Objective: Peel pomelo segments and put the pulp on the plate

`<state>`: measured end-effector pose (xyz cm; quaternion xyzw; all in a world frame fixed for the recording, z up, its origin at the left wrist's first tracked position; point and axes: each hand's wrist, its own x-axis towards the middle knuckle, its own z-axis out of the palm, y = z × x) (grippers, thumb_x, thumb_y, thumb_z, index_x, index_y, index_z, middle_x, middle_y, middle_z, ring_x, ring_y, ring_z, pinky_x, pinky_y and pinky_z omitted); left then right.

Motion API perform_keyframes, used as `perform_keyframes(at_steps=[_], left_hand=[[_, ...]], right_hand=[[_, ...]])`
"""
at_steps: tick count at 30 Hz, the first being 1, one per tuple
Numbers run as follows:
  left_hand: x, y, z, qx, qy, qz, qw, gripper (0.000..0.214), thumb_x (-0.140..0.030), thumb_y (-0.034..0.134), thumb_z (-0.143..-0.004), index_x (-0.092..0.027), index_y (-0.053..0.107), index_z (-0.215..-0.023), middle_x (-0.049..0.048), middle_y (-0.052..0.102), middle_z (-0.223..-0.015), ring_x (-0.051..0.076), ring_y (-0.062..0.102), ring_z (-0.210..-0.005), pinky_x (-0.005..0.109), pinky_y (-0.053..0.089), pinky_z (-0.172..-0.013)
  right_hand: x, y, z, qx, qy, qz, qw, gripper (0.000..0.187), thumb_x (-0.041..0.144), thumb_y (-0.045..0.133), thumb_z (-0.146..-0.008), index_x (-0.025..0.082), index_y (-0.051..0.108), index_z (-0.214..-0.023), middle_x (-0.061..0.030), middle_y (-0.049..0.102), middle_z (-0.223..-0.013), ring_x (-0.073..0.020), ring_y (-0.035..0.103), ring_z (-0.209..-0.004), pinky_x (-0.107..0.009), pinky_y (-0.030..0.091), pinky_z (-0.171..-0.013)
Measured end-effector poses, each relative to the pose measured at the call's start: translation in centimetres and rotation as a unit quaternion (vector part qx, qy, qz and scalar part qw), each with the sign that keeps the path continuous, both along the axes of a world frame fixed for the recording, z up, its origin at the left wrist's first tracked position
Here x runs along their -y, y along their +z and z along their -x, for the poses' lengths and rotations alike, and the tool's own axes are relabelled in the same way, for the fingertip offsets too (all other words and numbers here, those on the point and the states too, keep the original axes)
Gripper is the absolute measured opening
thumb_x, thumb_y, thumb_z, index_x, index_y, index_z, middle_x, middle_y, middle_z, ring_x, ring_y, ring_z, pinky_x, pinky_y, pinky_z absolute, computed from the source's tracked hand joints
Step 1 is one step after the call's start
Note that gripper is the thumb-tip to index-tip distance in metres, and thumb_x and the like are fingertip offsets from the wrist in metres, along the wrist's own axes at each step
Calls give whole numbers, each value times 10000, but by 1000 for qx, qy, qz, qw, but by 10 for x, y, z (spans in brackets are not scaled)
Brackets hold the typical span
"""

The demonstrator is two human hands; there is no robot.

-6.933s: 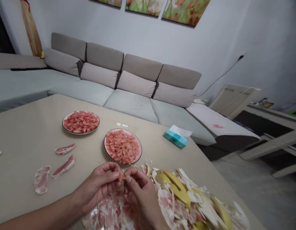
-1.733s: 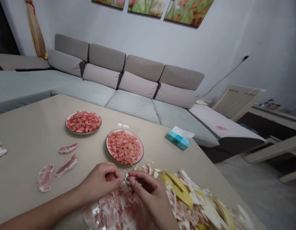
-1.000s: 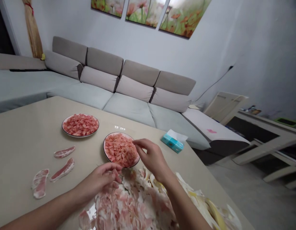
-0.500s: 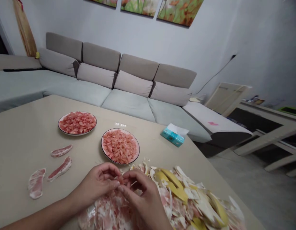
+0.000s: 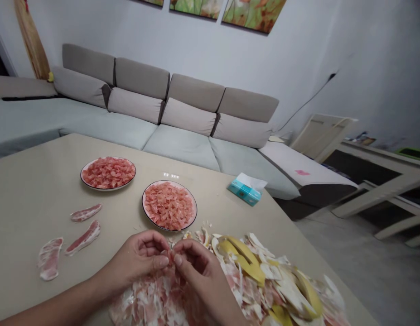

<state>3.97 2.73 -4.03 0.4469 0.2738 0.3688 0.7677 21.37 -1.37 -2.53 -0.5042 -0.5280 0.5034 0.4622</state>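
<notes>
Between the fingertips of my left hand [image 5: 147,253] and my right hand [image 5: 199,267] is a small reddish piece of pomelo flesh [image 5: 170,256], pinched from both sides and mostly covered by the fingers. Below the hands lies a heap of pale pink pomelo membrane [image 5: 152,301]. Just beyond them stands a dark-rimmed plate [image 5: 144,213] piled with peeled pomelo pulp [image 5: 169,206]. A second plate [image 5: 104,189] farther left bears more pulp [image 5: 109,173]. Three pomelo segments [image 5: 83,237] with white skin on them lie on the table to the left.
Yellow and white pomelo peel [image 5: 243,260] is heaped at the table's right side. A blue tissue pack [image 5: 245,190] lies near the right edge of the beige table [image 5: 33,181]. Behind the table runs a grey sofa [image 5: 182,140]; a white chair [image 5: 320,136] stands to the right.
Both hands stay above the membrane heap, and their fingertips have shifted slightly around the small piece of pomelo flesh. The view has moved a little; the plates and segments lie as before.
</notes>
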Motion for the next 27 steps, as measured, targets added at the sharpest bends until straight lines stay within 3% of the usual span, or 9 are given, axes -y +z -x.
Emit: perform_keyframes(at_steps=[6,10,16,21,27], left_hand=[[-1,0,0,-20,13,-19,1000,230,-227,802,-707,-153,640,-852,11,670,-804,130,622,-772,233,457,-712],[0,3,0,10,11,7,1000,269,-230,805,-705,-160,629,-897,14,684,-802,133,632,-758,259,474,-736],[0,4,0,28,-1,17,999,247,-229,783,-739,-153,650,-933,30,697,-814,133,639,-752,251,478,-723],[2,11,1,12,14,31,999,200,-228,785,-739,-153,680,-892,11,672,-768,106,618,-713,192,461,-644],[4,15,3,15,18,74,997,198,-232,753,-776,-173,694,-956,12,668,-814,103,622,-736,198,483,-692]], right_hand=[[1,1,0,81,-43,-62,994,166,349,702,-806,185,716,-789,-42,664,-779,-158,564,-692,-244,419,-600],[1,-2,2,-52,-26,8,998,235,412,717,-800,182,685,-835,-19,632,-733,-127,530,-622,-219,422,-543],[1,-8,9,-232,9,61,971,258,411,731,-802,171,641,-827,18,562,-665,-83,476,-551,-184,415,-517],[-4,1,2,-244,-58,31,968,247,392,751,-790,167,658,-830,16,544,-718,-81,459,-607,-160,413,-537],[-6,1,1,-307,-23,74,949,228,367,766,-780,161,678,-825,7,539,-745,-82,441,-617,-156,419,-528]])
